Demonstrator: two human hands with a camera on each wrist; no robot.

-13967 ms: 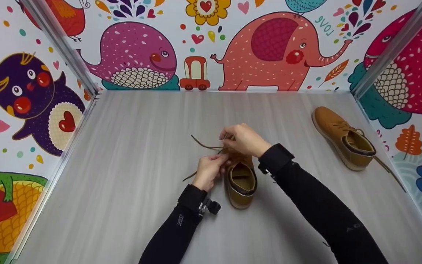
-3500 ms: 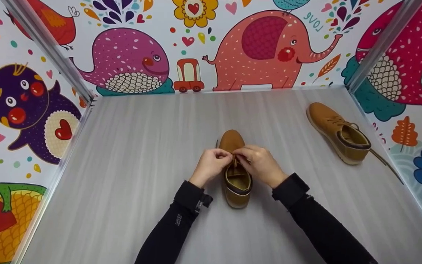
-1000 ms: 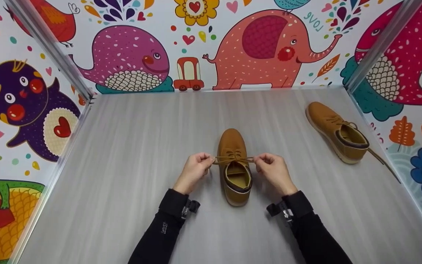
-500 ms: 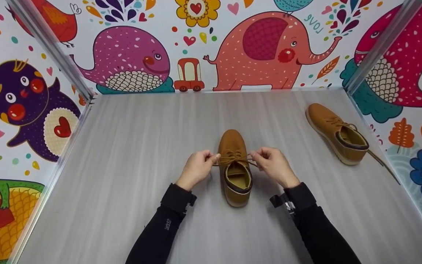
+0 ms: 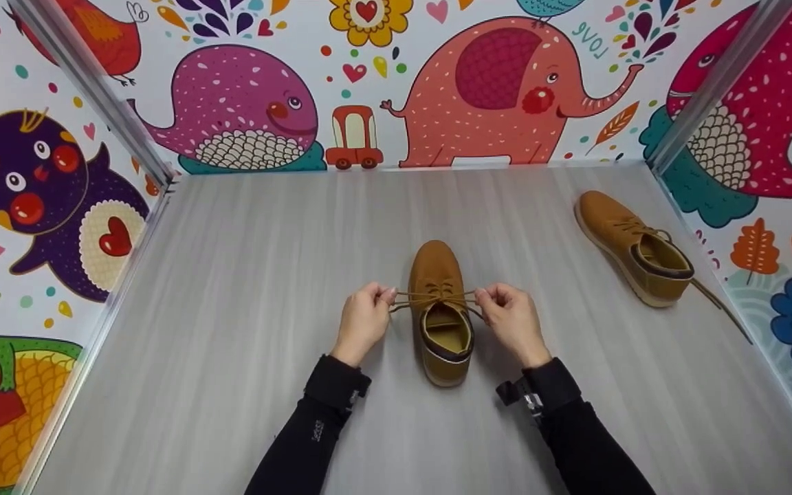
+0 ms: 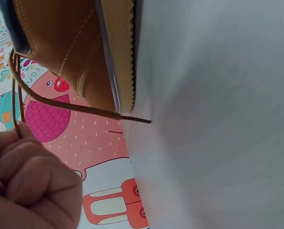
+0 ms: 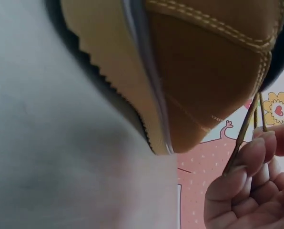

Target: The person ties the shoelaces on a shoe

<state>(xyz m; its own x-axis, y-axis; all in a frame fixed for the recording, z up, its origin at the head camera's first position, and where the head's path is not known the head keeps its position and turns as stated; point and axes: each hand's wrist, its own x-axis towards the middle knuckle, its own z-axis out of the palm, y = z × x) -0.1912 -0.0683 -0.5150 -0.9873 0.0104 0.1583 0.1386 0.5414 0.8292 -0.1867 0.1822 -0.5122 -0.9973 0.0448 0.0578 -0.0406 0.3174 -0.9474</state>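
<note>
A tan lace-up shoe (image 5: 436, 261) stands on the grey floor, toe pointing away from me. Its brown shoelace (image 5: 404, 294) is crossed in a bow over the tongue, with a strand drawn out to each side. My left hand (image 5: 364, 317) pinches the left loop between thumb and fingers. On the other side, my right hand (image 5: 513, 322) pinches the right loop. In the left wrist view a loose lace end (image 6: 85, 109) hangs beside the shoe's side. The right wrist view shows another strand (image 7: 242, 136) running down by the fingertips. The knot itself is hidden from both wrist views.
A matching tan shoe (image 5: 633, 247) stands at the right near the side wall, a lace end (image 5: 722, 311) trailing behind its heel. Walls with printed cartoon animals (image 5: 485, 89) enclose the grey wood-look floor (image 5: 265, 275) at the back and both sides.
Earlier both hands worked close together over the laces; now they are apart on either side, holding a formed bow. In the last half second the left hand moved slightly outward, the right slightly down.
</note>
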